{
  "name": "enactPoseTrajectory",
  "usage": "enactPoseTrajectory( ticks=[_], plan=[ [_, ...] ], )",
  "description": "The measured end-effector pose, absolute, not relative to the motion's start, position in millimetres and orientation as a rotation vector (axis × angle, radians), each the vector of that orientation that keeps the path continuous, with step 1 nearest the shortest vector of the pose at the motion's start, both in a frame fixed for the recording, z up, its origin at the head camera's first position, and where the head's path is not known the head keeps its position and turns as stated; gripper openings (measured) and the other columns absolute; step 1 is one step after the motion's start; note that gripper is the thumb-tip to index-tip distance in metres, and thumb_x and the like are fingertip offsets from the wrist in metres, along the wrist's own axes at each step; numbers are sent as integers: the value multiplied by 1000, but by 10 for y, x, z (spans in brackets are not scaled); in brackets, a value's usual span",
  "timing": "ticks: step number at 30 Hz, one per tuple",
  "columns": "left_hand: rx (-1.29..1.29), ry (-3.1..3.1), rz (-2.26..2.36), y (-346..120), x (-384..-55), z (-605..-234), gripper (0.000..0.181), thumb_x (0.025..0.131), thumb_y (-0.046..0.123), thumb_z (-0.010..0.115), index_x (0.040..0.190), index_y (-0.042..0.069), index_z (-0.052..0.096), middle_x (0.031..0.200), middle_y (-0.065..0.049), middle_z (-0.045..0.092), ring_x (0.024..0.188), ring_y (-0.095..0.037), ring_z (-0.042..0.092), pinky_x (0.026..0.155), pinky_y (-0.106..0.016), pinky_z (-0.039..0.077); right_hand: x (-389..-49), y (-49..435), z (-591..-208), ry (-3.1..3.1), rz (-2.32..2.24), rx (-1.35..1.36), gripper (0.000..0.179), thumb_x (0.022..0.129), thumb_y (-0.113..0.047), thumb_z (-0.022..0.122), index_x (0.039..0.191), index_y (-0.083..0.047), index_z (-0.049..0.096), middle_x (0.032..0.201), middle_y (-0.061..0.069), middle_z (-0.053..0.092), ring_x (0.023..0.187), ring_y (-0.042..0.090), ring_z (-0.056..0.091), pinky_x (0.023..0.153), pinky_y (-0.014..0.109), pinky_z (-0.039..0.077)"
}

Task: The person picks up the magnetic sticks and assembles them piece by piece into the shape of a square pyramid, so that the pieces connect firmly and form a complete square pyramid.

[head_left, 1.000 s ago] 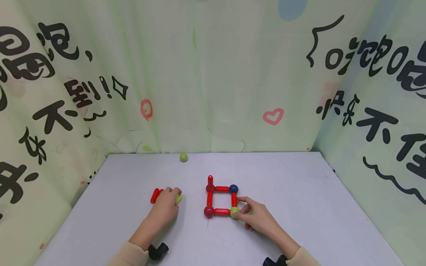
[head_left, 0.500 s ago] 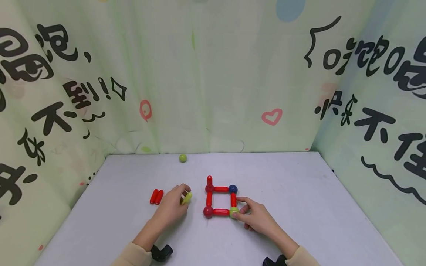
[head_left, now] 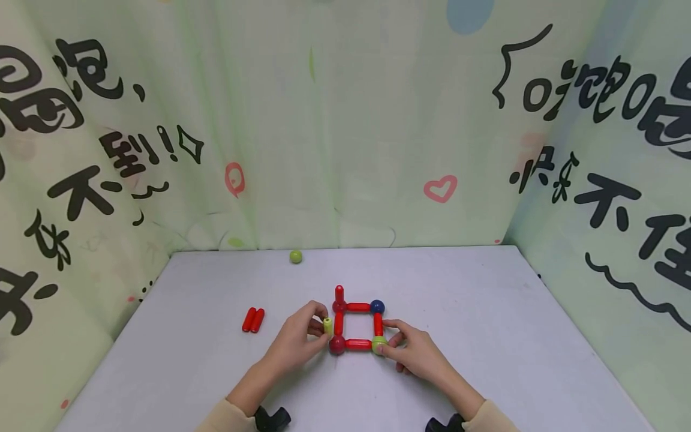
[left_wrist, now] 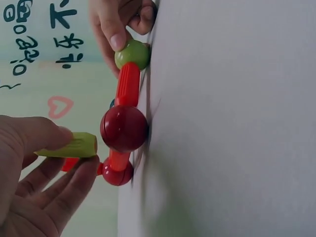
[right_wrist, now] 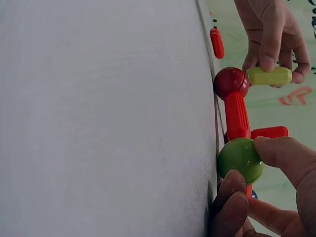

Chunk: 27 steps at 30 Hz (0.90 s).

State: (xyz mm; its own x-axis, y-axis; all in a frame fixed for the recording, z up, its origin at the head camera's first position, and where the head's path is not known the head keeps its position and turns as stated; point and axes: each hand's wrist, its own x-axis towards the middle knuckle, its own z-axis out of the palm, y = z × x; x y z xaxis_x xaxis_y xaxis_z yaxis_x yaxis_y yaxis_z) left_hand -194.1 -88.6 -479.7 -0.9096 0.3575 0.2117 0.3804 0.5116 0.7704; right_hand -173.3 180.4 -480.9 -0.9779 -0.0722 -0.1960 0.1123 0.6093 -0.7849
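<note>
A square frame of red magnetic rods [head_left: 358,344] and balls lies on the table. Its corners are a near red ball [left_wrist: 124,129], a far red ball [left_wrist: 118,174], a blue ball [head_left: 377,306] and a green ball [right_wrist: 241,160]. One red rod [right_wrist: 269,132] stands up from the far red ball. My left hand [head_left: 300,336] pinches a yellow-green magnetic rod [right_wrist: 269,75] between thumb and fingers. The rod is upright, its lower end right at the top of the near red ball. My right hand [head_left: 415,351] holds the green corner ball between thumb and fingers.
Two loose red rods [head_left: 253,320] lie side by side left of the frame. Near the table's back edge sits another green ball [head_left: 296,257]. A printed curtain [head_left: 345,150] surrounds the white table [head_left: 459,288] at the back and sides.
My left hand has lifted the yellow-green rod from beside the loose red rods and carried it right to the near red ball, turning it upright. The right hand has stayed at the green ball.
</note>
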Motion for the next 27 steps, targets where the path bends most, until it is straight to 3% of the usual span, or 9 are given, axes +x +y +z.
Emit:
enactPoseTrajectory(
  ticks=[14, 22, 27],
  plan=[
    [-802, -2683, -1376, -812, -1917, -4789, 36, 90, 3, 77, 119, 6, 56, 108, 0, 64, 93, -9, 69, 85, -20, 57, -1747, 1787, -4826, 2628, -1285, 37, 60, 86, -29, 84, 139, -12, 61, 85, 1, 64, 53, 16, 57, 52, 29, 46],
    [-774, -2751, -1364, -817, -1928, -4832, 41, 89, 5, 79, 123, 8, 57, 111, -1, 66, 97, -13, 69, 87, -27, 60, -1770, 1820, -4827, 2622, -1252, 34, 62, 86, -33, 84, 139, -12, 61, 85, 0, 64, 54, 17, 59, 53, 30, 49],
    [-688, -2857, -1305, -819, -1922, -4875, 50, 85, 15, 86, 127, 13, 58, 114, 2, 65, 101, -14, 66, 88, -29, 59, -1842, 1879, -4820, 2653, -1332, 76, 45, 93, -22, 75, 135, -10, 62, 96, 4, 67, 52, 18, 60, 52, 31, 53]
  ],
)
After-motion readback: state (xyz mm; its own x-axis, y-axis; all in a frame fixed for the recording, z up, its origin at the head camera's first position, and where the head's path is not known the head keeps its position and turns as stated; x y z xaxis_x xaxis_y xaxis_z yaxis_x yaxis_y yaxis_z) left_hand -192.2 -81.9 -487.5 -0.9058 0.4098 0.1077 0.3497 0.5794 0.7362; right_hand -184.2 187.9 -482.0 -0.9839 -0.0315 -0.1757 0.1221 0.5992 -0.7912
